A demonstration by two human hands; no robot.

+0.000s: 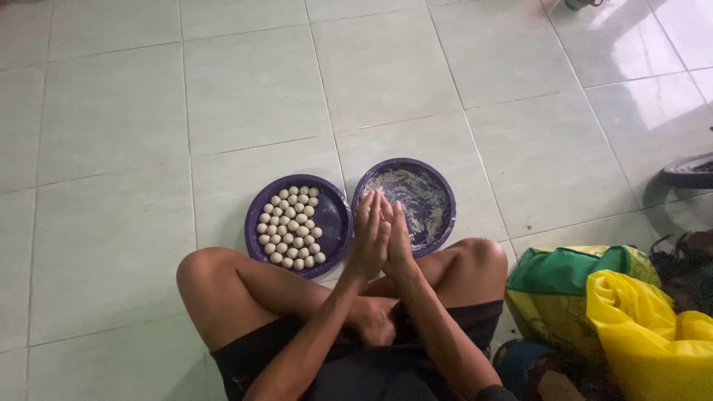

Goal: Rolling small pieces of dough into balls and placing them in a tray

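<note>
Head camera looks straight down at a person sitting cross-legged on a pale green tiled floor (111,111), bare knees spread wide, dark shorts at six o'clock.

Over at nine o'clock from the hands sits the purple tray (336,215), round and shallow, flat on the tiles. And look at that load: small pale dough balls (291,226) packed in neat rows, crowding the tray's left half while the right half shows bare purple.

Now the middle. Left hand (370,238) and right hand (399,236) are pressed palm to palm, fingers stretched long and pointing up toward twelve o'clock, fingertips dusted pale. Fingers are straight rather than curled, lying flat against each other. Whether a bit of dough sits between the palms I cannot tell; nothing peeks out. The forearms rise from six o'clock and cross the lap.

Right behind those hands, at twelve to one o'clock, lies the second purple tray (438,189), just beside the first, nearly rim to rim. Its floor is smeared with pale floury streaks.

Swinging right: at four o'clock, a green bag (564,271) slumps by the right knee, a yellow plastic bag (646,334) bunched against it. Further out at three o'clock, a dark tyre (691,171) cuts in from the edge.
</note>
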